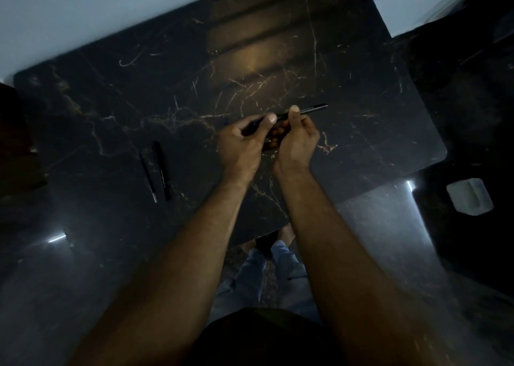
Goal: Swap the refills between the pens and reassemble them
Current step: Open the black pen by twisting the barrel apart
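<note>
Pens being worked on over a dark marble table, seen from the head camera.

One black pen [301, 111] is held level above the middle of the table [361, 93], its slim dark barrel sticking out to the right past the fingers, with a bluish tip just showing at the left. The left hand [246, 140] is closed around the pen's left part, thumb pressed on top; the right hand [296, 137] pinches the barrel between thumb and curled fingers, both hands touching each other. Nearer the left edge of the table, a second black pen body [162, 171] lies flat, and a thin refill [148, 178] with a pale metal tip lies just beside it, roughly parallel, the two apart from the hands.
</note>
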The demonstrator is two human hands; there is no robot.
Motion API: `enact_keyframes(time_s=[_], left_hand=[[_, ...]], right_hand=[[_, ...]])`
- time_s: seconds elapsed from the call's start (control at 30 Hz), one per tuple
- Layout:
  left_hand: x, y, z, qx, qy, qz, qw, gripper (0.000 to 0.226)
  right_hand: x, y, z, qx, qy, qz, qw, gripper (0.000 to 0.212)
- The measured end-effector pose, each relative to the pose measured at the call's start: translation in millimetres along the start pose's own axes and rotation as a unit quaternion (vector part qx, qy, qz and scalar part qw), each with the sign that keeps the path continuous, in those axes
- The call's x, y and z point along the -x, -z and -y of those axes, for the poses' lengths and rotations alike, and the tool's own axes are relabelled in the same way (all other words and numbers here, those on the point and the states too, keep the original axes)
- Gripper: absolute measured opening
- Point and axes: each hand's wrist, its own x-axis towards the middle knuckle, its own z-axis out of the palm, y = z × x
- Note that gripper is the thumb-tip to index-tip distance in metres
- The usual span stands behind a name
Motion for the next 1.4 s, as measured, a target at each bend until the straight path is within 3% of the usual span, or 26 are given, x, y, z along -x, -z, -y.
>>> enact_keyframes(time_s=[0.07,0.17,0.27,0.4,0.6,0.77,0.87,0.97,1.03,1.27,1.4], left_hand=[[3,10,3,0.072,0.03,-0.003,0.997,0.008],[-4,31,13,0.087,0.051,0.025,0.995,0.007],[-27,38,23,-0.137,-0.051,0.07,0.987,0.016],[-50,36,33,-0.366,-0.162,0.1,0.911,0.021],[-69,44,47,-0.489,-0.25,0.095,0.83,0.023],[-63,51,42,-0.512,-0.268,0.09,0.811,0.031],[-51,49,27,-0.486,-0.252,0.083,0.833,0.038],[-34,42,4,-0.336,-0.225,0.104,0.909,0.036],[-21,36,-11,-0.257,-0.209,0.146,0.932,0.033],[-9,33,-31,-0.3,-0.231,0.18,0.908,0.028],[-9,34,-35,-0.298,-0.301,0.177,0.888,0.017]], right_hand=[[-23,11,18,-0.03,-0.022,-0.052,0.998,0.031],[-50,25,44,-0.022,0.015,0.002,1.0,0.029],[-44,19,44,0.014,0.056,0.098,0.994,0.03],[-27,21,21,0.026,0.014,0.119,0.993,0.031],[-20,46,2,0.043,-0.039,0.129,0.99,0.025],[-15,49,1,0.043,-0.044,0.135,0.989,0.022],[-12,48,2,0.042,-0.039,0.135,0.989,0.023],[-11,46,5,0.038,-0.031,0.132,0.99,0.023],[-10,44,7,0.031,-0.028,0.13,0.991,0.019],[2,40,21,-0.007,-0.04,0.151,0.988,0.02],[7,40,29,-0.003,-0.037,0.166,0.985,0.028]])
